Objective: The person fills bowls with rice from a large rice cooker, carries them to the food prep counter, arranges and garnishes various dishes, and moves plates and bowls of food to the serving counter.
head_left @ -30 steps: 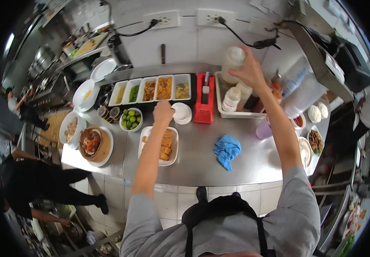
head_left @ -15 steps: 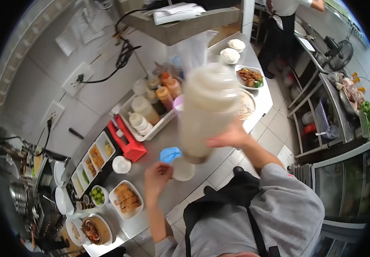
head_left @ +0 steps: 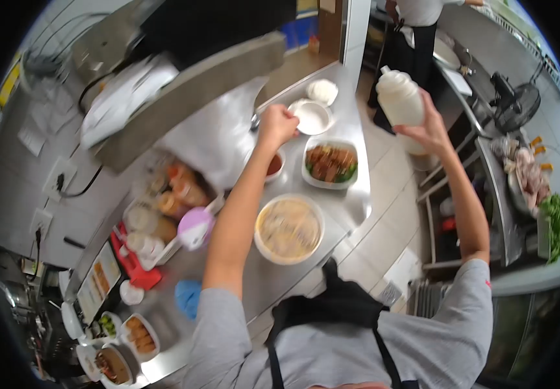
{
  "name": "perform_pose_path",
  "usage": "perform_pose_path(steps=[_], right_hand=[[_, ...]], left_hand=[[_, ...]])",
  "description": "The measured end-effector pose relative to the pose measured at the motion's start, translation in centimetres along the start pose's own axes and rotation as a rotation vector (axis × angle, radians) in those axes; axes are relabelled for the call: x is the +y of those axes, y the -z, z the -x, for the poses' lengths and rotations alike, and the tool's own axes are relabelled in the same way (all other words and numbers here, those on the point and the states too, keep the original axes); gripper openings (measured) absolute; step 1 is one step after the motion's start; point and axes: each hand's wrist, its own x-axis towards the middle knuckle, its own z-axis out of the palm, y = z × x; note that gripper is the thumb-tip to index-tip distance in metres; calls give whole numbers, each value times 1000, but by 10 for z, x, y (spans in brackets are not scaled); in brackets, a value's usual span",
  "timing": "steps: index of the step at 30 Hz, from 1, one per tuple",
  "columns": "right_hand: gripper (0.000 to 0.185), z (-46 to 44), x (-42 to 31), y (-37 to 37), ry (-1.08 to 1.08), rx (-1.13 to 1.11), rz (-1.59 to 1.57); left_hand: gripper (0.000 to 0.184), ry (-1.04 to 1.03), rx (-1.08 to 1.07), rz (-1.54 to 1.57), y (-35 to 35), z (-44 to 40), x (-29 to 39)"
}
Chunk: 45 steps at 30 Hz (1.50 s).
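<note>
My right hand (head_left: 428, 129) is wrapped round a big, pale squeeze bottle (head_left: 398, 97), held up off the table's right side with its nozzle pointing up and left. At the far end of the counter, my left hand (head_left: 279, 124) pinches the rim of a small white cup (head_left: 312, 118). The cup looks pale inside; its contents are unclear. Just behind it stands a bowl of white rice (head_left: 323, 92). Nearer me are a tray of meat and greens (head_left: 330, 163) and a round tub of soup-like food (head_left: 290, 229). A small bowl of red sauce (head_left: 274, 165) is partly hidden by my left forearm.
Sauce bottles (head_left: 153, 220) fill a white bin on the left, with a purple-lidded container (head_left: 195, 228) beside it. A blue cloth (head_left: 188, 298) lies on the steel counter (head_left: 238, 305). Another person (head_left: 416, 39) stands beyond the counter. A shelf unit (head_left: 481, 188) is right.
My left hand has carried the small cup to the counter's far end. The squeeze bottle has moved right and away in my right hand. The view has shifted toward the far end.
</note>
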Motion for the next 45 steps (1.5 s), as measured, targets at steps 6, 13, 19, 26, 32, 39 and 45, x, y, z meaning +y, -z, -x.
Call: perform_pose_path(steps=[6,13,19,26,32,39,45], right_hand=[[87,-85,97,-42,133,-286,339],[83,-120,152,-65,387,-593,851],[66,-137,138,-83,635,-762,1144],[37,-140,117,-113,773,-820,1228],[27,-144,102,-120,804,-841,1270],[21,-138,99,-111,878,-780,1303],[20,-128,108,-104,731,-743,1220]], left_hand=[[10,108,1,-173,-60,-91,-18],[10,136,-118,-441,-168,-126,-36],[6,98,-106,-560,-188,-123,-40],[13,86,-215,-604,-149,-114,5],[24,-150,-55,-663,-107,-100,17],[26,-68,-125,-669,-76,-76,21],[28,76,-230,-668,-55,-53,37]])
